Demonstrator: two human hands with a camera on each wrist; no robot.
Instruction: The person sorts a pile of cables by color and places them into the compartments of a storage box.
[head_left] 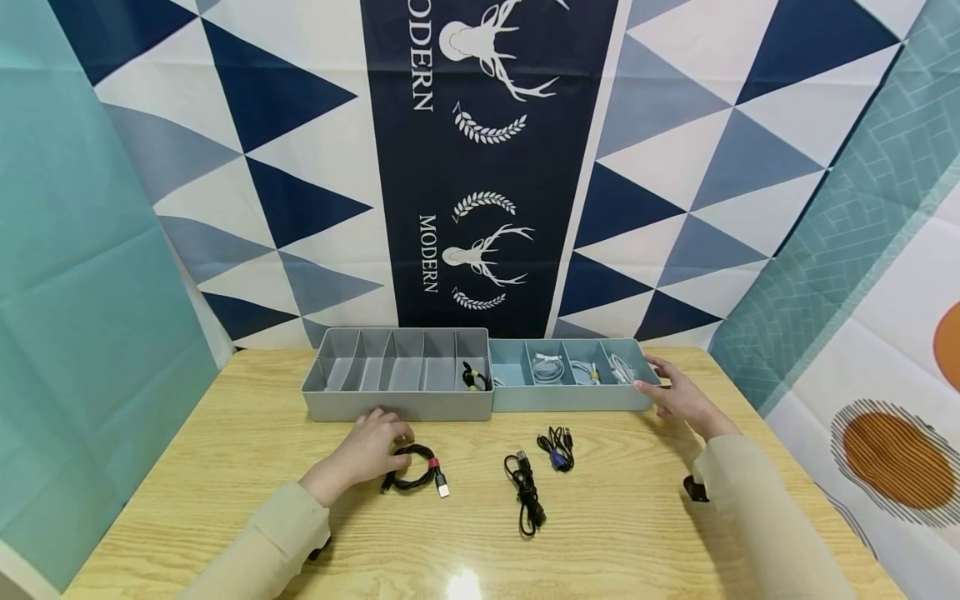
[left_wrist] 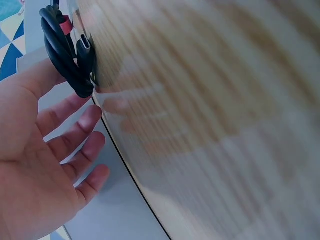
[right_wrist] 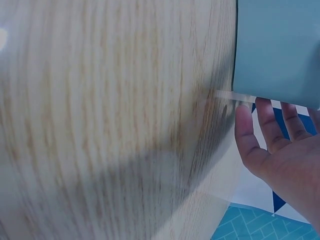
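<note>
My left hand [head_left: 366, 447] rests low by a coiled black cable [head_left: 414, 483] with a red tie, its thumb over the coil's upper left side. In the left wrist view the cable [left_wrist: 65, 55] covers the thumb tip; the other fingers are loosely bent, and no firm pinch shows. At the right end of the blue divided box [head_left: 570, 400], my right hand [head_left: 684, 400] touches the corner with extended fingertips. The box hides some of those fingertips in the right wrist view. White cables [head_left: 548, 370] lie coiled in several of its compartments.
A grey divided box [head_left: 397, 407] adjoins the blue one on its left; a black cable with a yellow tie [head_left: 474, 377] sits in its rightmost compartment. Two more cables lie on the wooden table: a black bundle [head_left: 528, 496] and one with a blue connector [head_left: 558, 458].
</note>
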